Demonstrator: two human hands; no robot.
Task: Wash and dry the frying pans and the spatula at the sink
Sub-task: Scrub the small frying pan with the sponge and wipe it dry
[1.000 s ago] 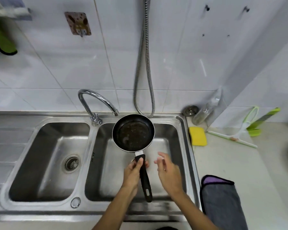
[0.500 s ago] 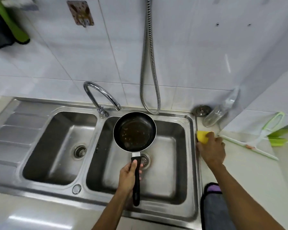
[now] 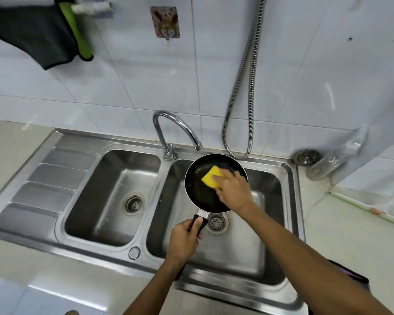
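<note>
A small black frying pan hangs over the right basin of the steel double sink. My left hand grips its black handle near the pan's neck. My right hand holds a yellow sponge and presses it onto the inside of the pan. The curved tap ends just above the pan's far rim; no water shows. No spatula or other pan is in view.
A metal shower hose loops down the tiled wall behind the sink. A dark cloth hangs at upper left. A clear bottle and a sink plug lie on the counter at right. A dark towel's edge shows beside my right forearm.
My right hand picked the yellow sponge up from the counter on the right and brought it into the pan. The left hand kept hold of the handle over the right basin.
</note>
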